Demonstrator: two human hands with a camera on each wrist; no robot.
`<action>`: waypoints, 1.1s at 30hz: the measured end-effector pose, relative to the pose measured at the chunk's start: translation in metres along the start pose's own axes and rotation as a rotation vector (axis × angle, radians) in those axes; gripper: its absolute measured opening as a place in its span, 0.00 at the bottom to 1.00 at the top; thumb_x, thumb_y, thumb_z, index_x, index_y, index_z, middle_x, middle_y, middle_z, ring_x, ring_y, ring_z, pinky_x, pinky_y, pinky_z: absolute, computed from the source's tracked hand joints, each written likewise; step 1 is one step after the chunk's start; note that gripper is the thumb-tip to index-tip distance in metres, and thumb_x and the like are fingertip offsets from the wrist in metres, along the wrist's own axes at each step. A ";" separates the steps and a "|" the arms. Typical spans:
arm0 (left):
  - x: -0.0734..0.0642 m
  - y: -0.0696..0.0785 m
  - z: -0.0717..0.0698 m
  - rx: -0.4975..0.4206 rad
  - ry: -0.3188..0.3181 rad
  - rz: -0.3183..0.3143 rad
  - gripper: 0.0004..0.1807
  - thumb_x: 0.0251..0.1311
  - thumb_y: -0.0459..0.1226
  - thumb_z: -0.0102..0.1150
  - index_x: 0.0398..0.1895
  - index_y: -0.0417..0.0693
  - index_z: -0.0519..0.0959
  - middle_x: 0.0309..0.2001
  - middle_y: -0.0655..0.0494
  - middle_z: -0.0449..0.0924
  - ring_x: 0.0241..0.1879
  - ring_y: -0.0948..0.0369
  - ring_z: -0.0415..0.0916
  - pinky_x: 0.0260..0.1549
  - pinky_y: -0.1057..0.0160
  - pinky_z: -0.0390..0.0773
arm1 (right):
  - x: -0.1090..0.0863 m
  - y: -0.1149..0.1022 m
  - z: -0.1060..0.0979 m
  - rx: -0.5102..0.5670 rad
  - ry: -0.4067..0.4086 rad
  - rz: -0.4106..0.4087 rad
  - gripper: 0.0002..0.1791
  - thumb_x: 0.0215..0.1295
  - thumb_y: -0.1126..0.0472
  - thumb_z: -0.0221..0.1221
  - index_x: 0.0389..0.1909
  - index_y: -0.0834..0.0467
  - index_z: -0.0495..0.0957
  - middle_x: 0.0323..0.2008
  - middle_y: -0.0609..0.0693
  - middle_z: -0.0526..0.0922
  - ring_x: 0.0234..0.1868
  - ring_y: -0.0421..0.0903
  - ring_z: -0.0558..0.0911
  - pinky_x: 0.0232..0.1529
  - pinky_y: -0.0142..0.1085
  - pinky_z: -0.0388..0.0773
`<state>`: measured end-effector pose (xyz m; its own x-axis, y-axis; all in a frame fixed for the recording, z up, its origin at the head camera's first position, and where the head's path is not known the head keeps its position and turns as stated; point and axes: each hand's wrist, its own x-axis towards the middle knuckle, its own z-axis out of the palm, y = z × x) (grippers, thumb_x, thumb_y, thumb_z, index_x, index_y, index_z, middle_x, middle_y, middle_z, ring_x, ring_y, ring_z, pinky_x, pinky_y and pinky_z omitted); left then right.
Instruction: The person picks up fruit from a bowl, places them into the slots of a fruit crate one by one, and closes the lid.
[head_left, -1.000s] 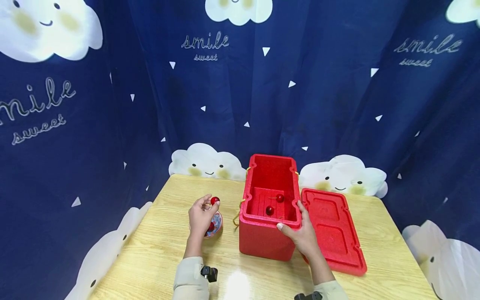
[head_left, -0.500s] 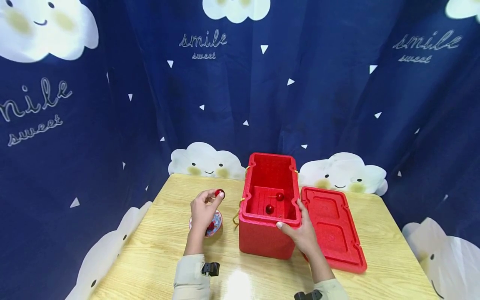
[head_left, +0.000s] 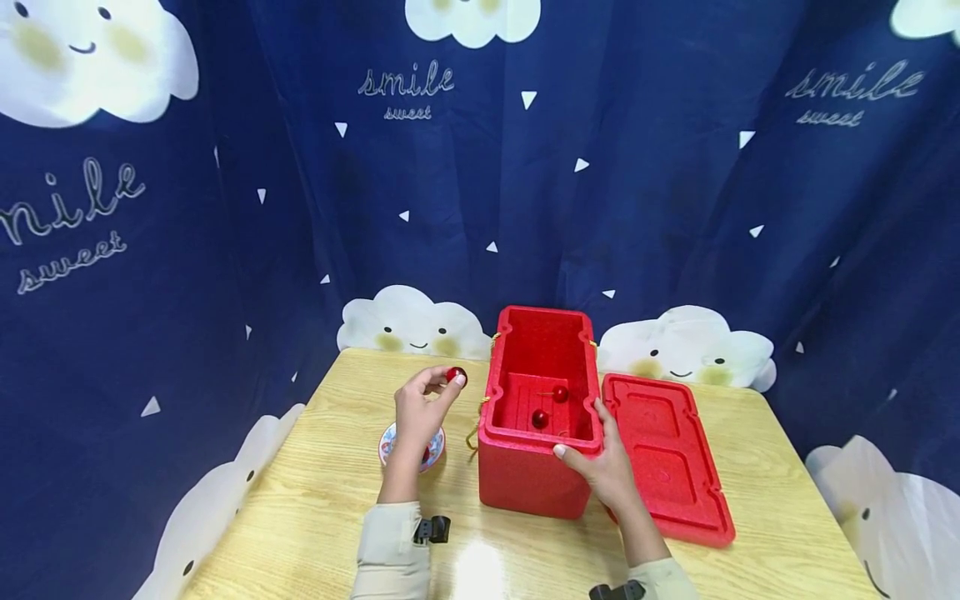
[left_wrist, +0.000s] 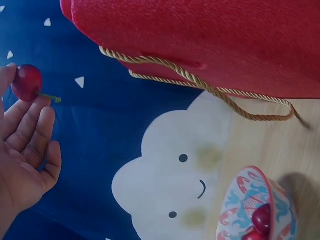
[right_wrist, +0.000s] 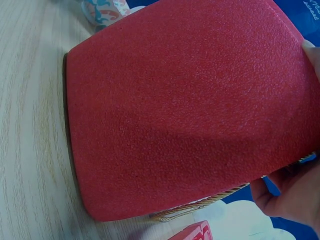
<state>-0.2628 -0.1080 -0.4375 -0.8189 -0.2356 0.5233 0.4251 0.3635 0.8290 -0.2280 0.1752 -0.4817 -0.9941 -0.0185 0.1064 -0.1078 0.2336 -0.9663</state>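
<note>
My left hand point(head_left: 422, 412) pinches a dark red cherry point(head_left: 457, 377) between thumb and fingertips, left of the open red foam box point(head_left: 532, 479). The left wrist view shows this cherry's short green stem and the other fingers loosely bent below it. Under the left forearm, partly hidden, sits a patterned bowl point(left_wrist: 245, 190) with cherries point(left_wrist: 261, 218) in it. Two more cherries lie on the box floor, one point(head_left: 560, 393) farther back and one point(head_left: 539, 418) nearer. My right hand point(head_left: 611, 471) grips the box's near right corner, thumb on the front side and fingers along the right wall.
The red lid point(head_left: 667, 475) lies flat on the wooden table point(head_left: 300, 500), right of the box. Yellow rope point(left_wrist: 195, 82) hangs at the box's sides. A blue curtain point(head_left: 450, 183) with clouds encloses the table's back and sides.
My left hand has lifted the cherry up from above the bowl and carried it right, toward the box's left rim. The right hand keeps its place on the box.
</note>
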 end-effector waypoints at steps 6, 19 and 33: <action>0.004 0.007 0.005 -0.018 -0.013 0.035 0.15 0.48 0.42 0.70 0.38 0.45 0.83 0.28 0.60 0.81 0.28 0.59 0.77 0.34 0.54 0.72 | 0.000 -0.002 -0.001 0.016 -0.011 0.008 0.55 0.49 0.56 0.70 0.72 0.48 0.43 0.66 0.56 0.58 0.61 0.53 0.65 0.54 0.46 0.67; 0.011 0.025 0.013 -0.002 -0.056 0.118 0.15 0.47 0.39 0.71 0.38 0.42 0.84 0.29 0.56 0.81 0.30 0.59 0.77 0.34 0.55 0.75 | 0.000 0.000 0.000 0.019 0.000 0.004 0.55 0.48 0.55 0.71 0.72 0.46 0.44 0.65 0.55 0.59 0.60 0.53 0.65 0.53 0.47 0.68; 0.016 0.026 0.026 -0.037 -0.088 0.138 0.18 0.39 0.39 0.76 0.35 0.45 0.82 0.27 0.58 0.81 0.29 0.55 0.77 0.35 0.47 0.71 | -0.013 -0.034 -0.001 0.057 -0.034 0.016 0.55 0.50 0.60 0.69 0.72 0.56 0.42 0.66 0.61 0.57 0.61 0.57 0.64 0.55 0.47 0.66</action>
<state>-0.2750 -0.0786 -0.4133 -0.7816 -0.1052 0.6149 0.5487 0.3530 0.7578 -0.2117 0.1688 -0.4504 -0.9953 -0.0486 0.0838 -0.0912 0.1787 -0.9797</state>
